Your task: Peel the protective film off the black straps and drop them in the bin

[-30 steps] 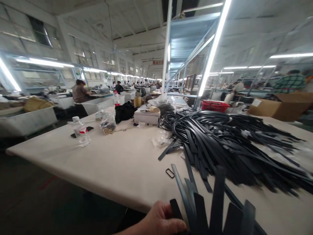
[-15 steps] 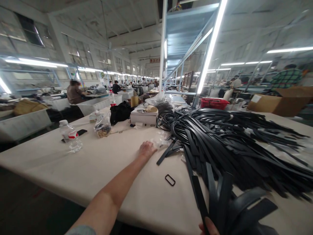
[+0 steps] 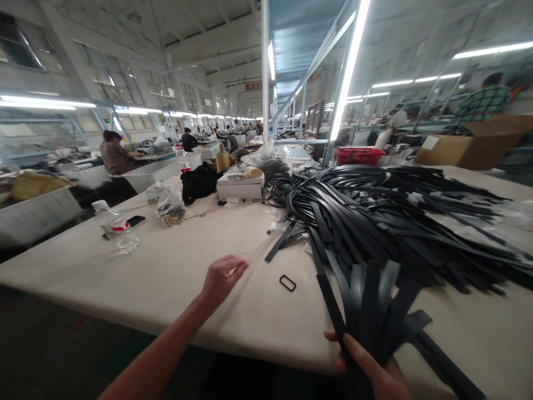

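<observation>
My right hand [image 3: 375, 369] is at the table's near edge, closed round a fanned bundle of black straps [image 3: 370, 305]. My left hand [image 3: 222, 278] hovers over the white table [image 3: 175, 261] with arm stretched out and fingers pinched together; a thin clear strip seems to trail from them, but I cannot make it out. A small black rectangular ring [image 3: 287, 283] lies on the table between my hands. Beyond it spreads a big pile of long black straps [image 3: 400, 222].
A water bottle [image 3: 114, 225] and a dark phone lie at the left. Further back are a plastic bag of small parts [image 3: 170, 206], a black bag [image 3: 199, 182] and a white box [image 3: 239, 190]. A red basket [image 3: 360, 155], a cardboard box [image 3: 462, 150] and a seated person [image 3: 114, 156] are behind.
My left hand has drawn back from the clear plastic near the strap pile toward me, fingers now pinched. My right hand shows more, and the strap bundle has shifted slightly left.
</observation>
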